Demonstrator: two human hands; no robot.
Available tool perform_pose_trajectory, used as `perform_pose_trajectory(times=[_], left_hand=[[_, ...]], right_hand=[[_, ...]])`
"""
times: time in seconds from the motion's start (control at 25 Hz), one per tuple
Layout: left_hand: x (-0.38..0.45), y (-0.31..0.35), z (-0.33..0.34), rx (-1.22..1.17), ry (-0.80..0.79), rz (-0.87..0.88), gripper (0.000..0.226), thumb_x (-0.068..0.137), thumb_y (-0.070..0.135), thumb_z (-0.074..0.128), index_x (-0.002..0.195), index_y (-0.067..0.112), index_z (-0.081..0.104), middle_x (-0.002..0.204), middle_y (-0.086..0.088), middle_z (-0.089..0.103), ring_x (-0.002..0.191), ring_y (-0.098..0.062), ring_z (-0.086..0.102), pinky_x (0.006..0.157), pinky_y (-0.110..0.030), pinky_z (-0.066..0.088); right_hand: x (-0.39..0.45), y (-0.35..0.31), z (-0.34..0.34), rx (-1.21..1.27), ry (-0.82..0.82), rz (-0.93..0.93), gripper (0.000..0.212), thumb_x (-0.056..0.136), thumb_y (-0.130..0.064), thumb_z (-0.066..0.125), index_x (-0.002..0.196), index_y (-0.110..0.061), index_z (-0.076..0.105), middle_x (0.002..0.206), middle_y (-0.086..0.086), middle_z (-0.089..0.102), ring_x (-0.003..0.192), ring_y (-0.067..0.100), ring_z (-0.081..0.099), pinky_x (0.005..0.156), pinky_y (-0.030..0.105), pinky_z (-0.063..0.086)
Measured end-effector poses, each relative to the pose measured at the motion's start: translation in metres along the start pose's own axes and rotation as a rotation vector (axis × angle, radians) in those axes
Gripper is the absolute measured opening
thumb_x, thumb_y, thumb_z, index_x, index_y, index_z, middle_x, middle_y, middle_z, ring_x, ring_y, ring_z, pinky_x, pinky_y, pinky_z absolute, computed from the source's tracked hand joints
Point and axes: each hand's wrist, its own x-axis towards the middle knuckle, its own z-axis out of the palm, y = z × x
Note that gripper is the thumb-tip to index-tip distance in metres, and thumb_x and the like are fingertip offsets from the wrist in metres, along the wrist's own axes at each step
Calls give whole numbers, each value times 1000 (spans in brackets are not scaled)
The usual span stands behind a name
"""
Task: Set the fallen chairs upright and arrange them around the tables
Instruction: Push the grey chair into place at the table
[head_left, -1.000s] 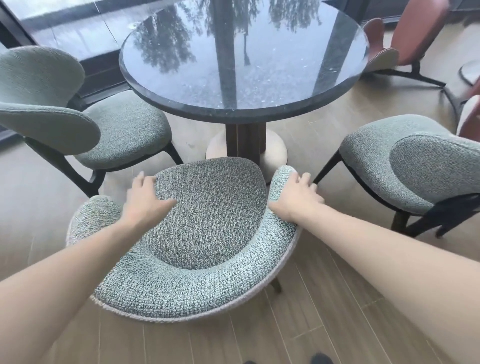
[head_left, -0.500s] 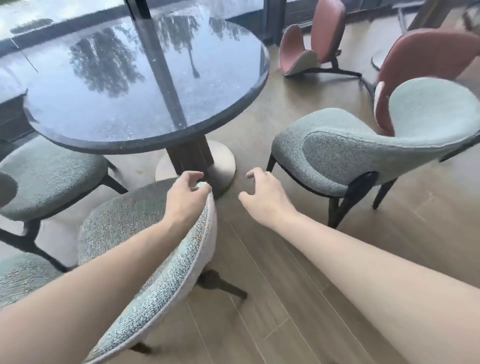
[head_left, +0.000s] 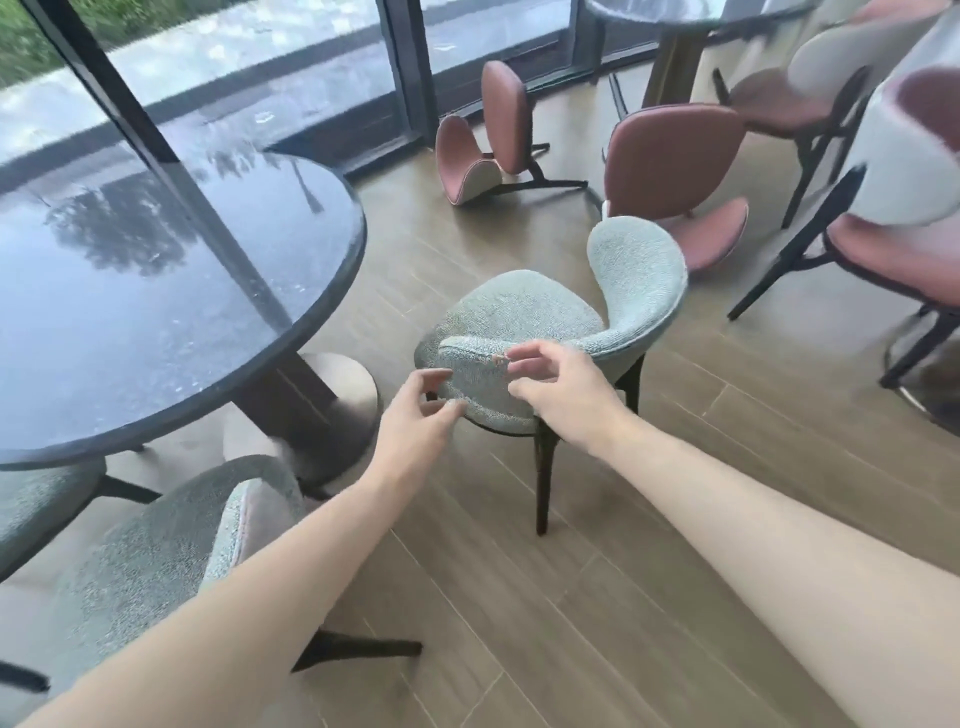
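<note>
Grey-green and dusty-pink seats on pale brown wood

The speckled grey-green bouclé chair with dark legs (head_left: 545, 332) matches the flecked grey-green chair at the bottom left (head_left: 156, 561); the round glossy black stone-flecked table (head_left: 156, 291) mirrors trees; the tipped dusty-pink leather chair (head_left: 483, 140) shows a beige underside on the brown plank floor (head_left: 597, 597).

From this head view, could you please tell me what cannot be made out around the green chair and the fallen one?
- Green chair: whether the left hand or right hand touches its armrest; motion blur.
- Its far legs: hidden under the seat.
- Fallen pink chair: its far side, turned away.
- Near table: cut off by the left edge.
- Chairs at right: blurred, cut by the edge.
</note>
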Motion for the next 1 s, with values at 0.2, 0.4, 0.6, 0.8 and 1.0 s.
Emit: perform_pose_trajectory(times=[0.2,0.4,0.6,0.8,1.0], left_hand=[[23,62,72,-394,110,-314,14,95,15,59,106,24,60,99,9,61,96,-9,61,68,-22,46],[54,85,128,-398,137,-494,8,92,19,62,100,21,61,93,7,60,95,-18,59,89,-36,48],[118,75,161,-423,166,-480,28,91,18,65,118,16,61,93,3,62,94,-19,57,86,-35,45],[180,53,187,-264,233,-527,42,88,22,71,127,13,58,126,-10,63,116,-25,59,108,-47,43],[236,55,201,-156,251,-544,49,86,21,73,131,13,54,134,-10,58,117,-27,57,104,-45,44]], right_hand=[[4,1,-71,42,56,23,31,85,-9,67,114,-19,67,109,3,70,90,12,63,89,34,53],[40,-1,-106,79,68,75,25,88,-14,63,112,-20,66,107,3,70,100,18,64,95,43,51],[106,6,-127,63,43,107,19,88,-16,62,106,-22,66,108,4,69,69,10,54,77,32,47],[185,11,-160,-40,-2,137,18,89,-20,63,107,-22,66,103,1,68,64,6,50,57,23,37],[257,20,-186,-86,-34,171,19,90,-20,61,109,-21,65,105,1,67,67,9,52,60,24,38]])
